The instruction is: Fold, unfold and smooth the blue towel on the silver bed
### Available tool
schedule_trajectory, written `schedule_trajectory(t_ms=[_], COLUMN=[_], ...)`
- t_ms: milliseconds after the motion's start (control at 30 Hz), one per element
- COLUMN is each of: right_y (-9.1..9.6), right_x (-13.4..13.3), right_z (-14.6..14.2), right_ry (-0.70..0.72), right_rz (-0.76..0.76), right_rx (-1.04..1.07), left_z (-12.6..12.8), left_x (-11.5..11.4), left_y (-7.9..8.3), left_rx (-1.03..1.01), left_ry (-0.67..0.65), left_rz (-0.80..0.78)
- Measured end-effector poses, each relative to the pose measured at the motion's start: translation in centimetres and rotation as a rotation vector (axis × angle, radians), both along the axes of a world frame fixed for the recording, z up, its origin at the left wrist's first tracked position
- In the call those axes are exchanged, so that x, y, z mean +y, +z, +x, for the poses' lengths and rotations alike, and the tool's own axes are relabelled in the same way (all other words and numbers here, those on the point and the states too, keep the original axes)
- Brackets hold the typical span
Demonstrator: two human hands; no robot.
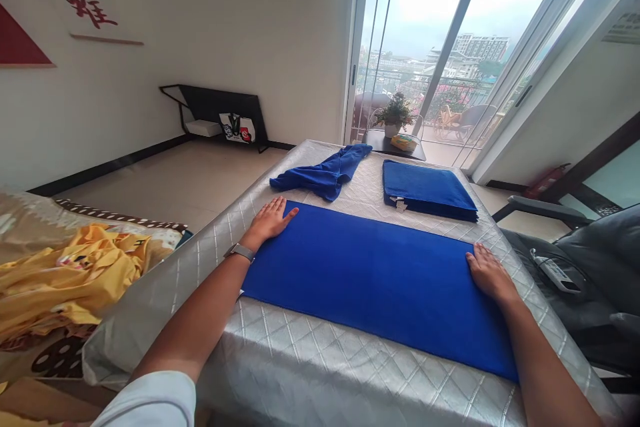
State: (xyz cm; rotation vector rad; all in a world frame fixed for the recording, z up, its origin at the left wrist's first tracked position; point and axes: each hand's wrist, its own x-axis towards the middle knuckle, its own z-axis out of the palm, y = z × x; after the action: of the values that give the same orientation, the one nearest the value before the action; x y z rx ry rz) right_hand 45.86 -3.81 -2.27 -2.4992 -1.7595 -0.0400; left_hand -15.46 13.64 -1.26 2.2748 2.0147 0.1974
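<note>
A blue towel (375,280) lies flat and smooth across the table as a long rectangle. My left hand (270,220) rests with fingers stretched out on its far left corner. At the far right corner, my right hand (490,270) lies with its fingers extended on the cloth's edge. Beyond the towel, a stack of folded blue towels (425,187) sits to the right, with white tags at its near left corner. A crumpled blue cloth (327,172) lies loose to the left of that stack.
A silvery quilted cover (310,333) drapes the table. Yellow clothes (75,273) are heaped at the left. On the right stands a dark chair (600,253) with a white power strip (555,271) on it. A potted plant (395,113) stands beyond the table by the glass door.
</note>
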Motion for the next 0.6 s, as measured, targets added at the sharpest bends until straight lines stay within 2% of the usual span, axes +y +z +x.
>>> schedule_trajectory(t_ms=[133, 233, 333, 433, 533, 600], right_y=[1.0, 2.2, 3.6, 4.6, 5.0, 4.7], right_x=[-0.5, -0.6, 0.1, 1.8, 3.8, 5.0], right_z=[-1.0, -3.4, -8.3, -14.9, -20.8, -23.4], right_ry=[-0.027, 0.022, 0.142, 0.283, 0.377, 0.395], right_rz=[0.05, 0.091, 0.089, 0.049, -0.004, -0.041], right_rx=[-0.019, -0.073, -0.053, 0.008, 0.076, 0.103], left_z=[0.1, 0.2, 0.2, 0.2, 0.3, 0.3], left_x=[0.0, -0.1, 0.0, 0.1, 0.2, 0.3], left_y=[0.0, 0.0, -0.2, -0.4, -0.6, -0.7], left_rx=[-0.013, -0.02, -0.027, -0.036, -0.042, -0.047], left_ry=[-0.004, -0.009, -0.011, -0.012, -0.007, -0.004], left_rz=[0.005, 0.014, 0.017, 0.032, 0.048, 0.051])
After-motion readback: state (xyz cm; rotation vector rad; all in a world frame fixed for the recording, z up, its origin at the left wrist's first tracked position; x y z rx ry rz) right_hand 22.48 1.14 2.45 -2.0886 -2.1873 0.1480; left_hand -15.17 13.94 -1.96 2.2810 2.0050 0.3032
